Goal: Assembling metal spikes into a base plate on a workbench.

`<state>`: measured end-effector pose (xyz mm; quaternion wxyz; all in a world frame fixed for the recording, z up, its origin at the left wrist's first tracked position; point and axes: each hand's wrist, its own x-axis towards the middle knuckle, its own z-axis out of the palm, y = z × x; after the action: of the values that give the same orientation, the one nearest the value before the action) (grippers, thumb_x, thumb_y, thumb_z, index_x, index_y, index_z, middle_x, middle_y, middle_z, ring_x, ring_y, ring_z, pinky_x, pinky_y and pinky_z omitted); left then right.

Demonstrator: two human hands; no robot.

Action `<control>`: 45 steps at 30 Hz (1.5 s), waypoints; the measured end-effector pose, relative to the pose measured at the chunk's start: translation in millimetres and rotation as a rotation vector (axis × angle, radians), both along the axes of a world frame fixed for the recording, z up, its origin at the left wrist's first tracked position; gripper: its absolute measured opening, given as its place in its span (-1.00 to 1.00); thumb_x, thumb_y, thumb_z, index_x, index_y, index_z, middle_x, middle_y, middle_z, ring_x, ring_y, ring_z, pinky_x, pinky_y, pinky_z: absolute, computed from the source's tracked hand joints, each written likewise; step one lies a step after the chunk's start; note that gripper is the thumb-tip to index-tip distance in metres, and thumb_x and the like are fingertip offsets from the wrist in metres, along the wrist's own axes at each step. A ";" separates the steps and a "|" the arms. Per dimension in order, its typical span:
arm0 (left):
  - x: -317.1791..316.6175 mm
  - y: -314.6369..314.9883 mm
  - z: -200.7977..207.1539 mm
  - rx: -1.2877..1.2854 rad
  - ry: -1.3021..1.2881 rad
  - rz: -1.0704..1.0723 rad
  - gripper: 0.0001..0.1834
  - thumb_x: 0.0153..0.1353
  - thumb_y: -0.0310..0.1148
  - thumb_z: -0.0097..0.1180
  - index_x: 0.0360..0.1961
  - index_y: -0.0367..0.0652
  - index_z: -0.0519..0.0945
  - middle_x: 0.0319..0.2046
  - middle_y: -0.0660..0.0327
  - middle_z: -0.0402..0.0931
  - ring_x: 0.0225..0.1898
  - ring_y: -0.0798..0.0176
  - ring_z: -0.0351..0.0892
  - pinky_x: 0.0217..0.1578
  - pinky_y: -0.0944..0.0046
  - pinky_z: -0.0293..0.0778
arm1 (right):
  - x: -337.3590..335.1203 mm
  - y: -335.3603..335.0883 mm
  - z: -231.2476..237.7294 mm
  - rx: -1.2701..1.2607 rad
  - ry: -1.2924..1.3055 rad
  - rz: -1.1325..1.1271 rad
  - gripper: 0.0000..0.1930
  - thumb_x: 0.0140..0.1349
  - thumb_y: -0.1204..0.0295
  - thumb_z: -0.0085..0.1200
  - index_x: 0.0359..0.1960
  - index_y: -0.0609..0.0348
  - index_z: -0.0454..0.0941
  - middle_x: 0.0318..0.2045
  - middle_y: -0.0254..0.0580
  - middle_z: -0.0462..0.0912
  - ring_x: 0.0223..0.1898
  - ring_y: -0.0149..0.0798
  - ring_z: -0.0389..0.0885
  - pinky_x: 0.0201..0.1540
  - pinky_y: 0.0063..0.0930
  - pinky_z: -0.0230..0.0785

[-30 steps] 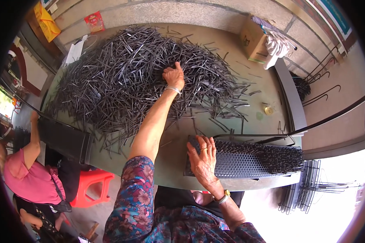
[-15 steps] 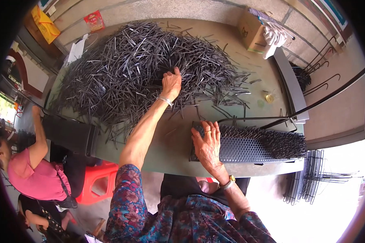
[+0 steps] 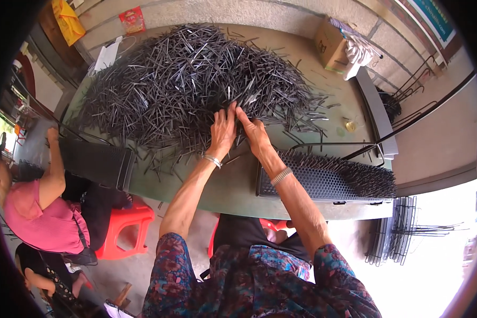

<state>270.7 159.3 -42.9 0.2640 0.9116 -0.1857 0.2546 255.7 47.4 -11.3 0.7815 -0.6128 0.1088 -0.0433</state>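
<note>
A large heap of thin dark plastic-looking strips (image 3: 164,79) covers much of the green table. At its front edge, my left hand (image 3: 223,130) and my right hand (image 3: 254,135) meet fingertip to fingertip. A small bunch of strips (image 3: 245,95) sticks up past the fingers, and both hands seem to pinch it; the exact grip is partly hidden. Below my right forearm lies a long black perforated block (image 3: 302,177), its holes showing in a honeycomb pattern. Many short strips (image 3: 368,177) stand upright in its right part and along its far side.
A bent black metal rod (image 3: 350,143) runs behind the block. At the far right stands a cardboard box (image 3: 331,47) with a white cloth (image 3: 358,53). A person in pink (image 3: 42,217) works at another black block (image 3: 93,161) on the left, beside a red stool (image 3: 124,230).
My right hand has left the perforated block and reached to the heap, joining my left hand. A bunch of strips now shows at the fingertips. The view has shifted slightly.
</note>
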 end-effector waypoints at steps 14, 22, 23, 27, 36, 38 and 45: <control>-25.4 6.6 -11.4 -0.147 -0.059 -0.207 -0.22 -0.12 -0.65 0.22 0.20 -0.22 0.21 -0.11 -0.02 0.39 -0.05 -0.13 0.40 -0.08 0.02 0.51 | 42.1 11.3 -22.3 0.241 0.303 -0.117 -0.31 -0.06 0.21 0.43 -0.04 0.54 0.41 -0.12 0.11 0.58 -0.13 -0.09 0.55 -0.02 -0.18 0.40; -46.4 8.7 0.2 -0.554 0.140 -0.325 -0.19 -0.02 -0.43 0.36 0.23 -0.26 0.19 0.12 -0.06 0.29 0.18 -0.10 0.33 0.18 0.11 0.32 | 55.6 7.1 -12.6 0.259 0.348 -0.354 -0.72 0.08 0.43 0.26 -0.29 0.43 0.55 -0.43 -0.04 0.63 -0.48 -0.13 0.61 -0.40 -0.26 0.50; -44.4 11.6 -0.1 -0.612 0.145 -0.328 -0.23 0.04 -0.36 0.34 0.23 -0.28 0.21 0.14 -0.06 0.30 0.19 -0.04 0.33 0.21 0.14 0.28 | 54.1 6.0 -8.9 0.290 0.241 -0.277 -0.74 0.07 0.46 0.24 -0.28 0.42 0.56 -0.46 -0.07 0.64 -0.53 -0.13 0.60 -0.46 -0.25 0.51; -19.7 24.6 -10.0 -0.930 0.534 -0.285 -0.25 0.21 -0.07 0.20 0.27 -0.34 0.27 0.24 -0.03 0.30 0.27 0.12 0.29 0.27 0.23 0.18 | 58.3 0.5 6.1 0.221 0.134 -0.244 -0.80 0.09 0.48 0.20 -0.31 0.38 0.58 -0.47 -0.12 0.64 -0.56 -0.17 0.59 -0.52 -0.28 0.48; 3.4 10.9 47.7 -1.386 0.886 -0.147 -0.15 0.13 0.31 0.10 0.11 -0.30 0.49 0.04 0.19 0.49 0.11 0.30 0.38 0.16 0.30 0.21 | 48.0 15.6 35.5 -0.297 -0.034 -0.028 -0.75 0.08 0.38 0.27 -0.34 0.37 0.62 -0.43 -0.20 0.64 -0.47 -0.37 0.55 -0.42 -0.41 0.41; 17.7 7.0 31.0 -1.464 1.025 -0.160 -0.31 0.09 0.31 0.15 -0.08 -0.11 0.59 -0.14 0.26 0.55 -0.03 0.33 0.49 0.00 0.30 0.42 | 45.0 23.5 30.2 -0.499 -0.031 0.032 -0.62 0.05 0.28 0.25 -0.40 0.51 0.59 -0.45 0.00 0.67 -0.42 -0.25 0.63 -0.35 -0.36 0.44; 24.9 -6.5 6.7 -1.862 0.901 -0.301 -0.06 0.16 0.40 -0.08 0.31 -0.13 0.20 0.22 0.21 0.29 0.21 0.23 0.33 0.20 0.18 0.32 | 33.7 40.0 1.6 -1.051 -0.302 -0.149 -0.35 0.17 0.07 0.17 -0.05 0.59 0.44 -0.13 0.38 0.51 -0.09 0.30 0.51 -0.04 -0.10 0.41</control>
<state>295.6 152.7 -36.3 0.9359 0.3255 0.0880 -0.1020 289.4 87.4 -9.7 0.3722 -0.8980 0.0022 -0.2347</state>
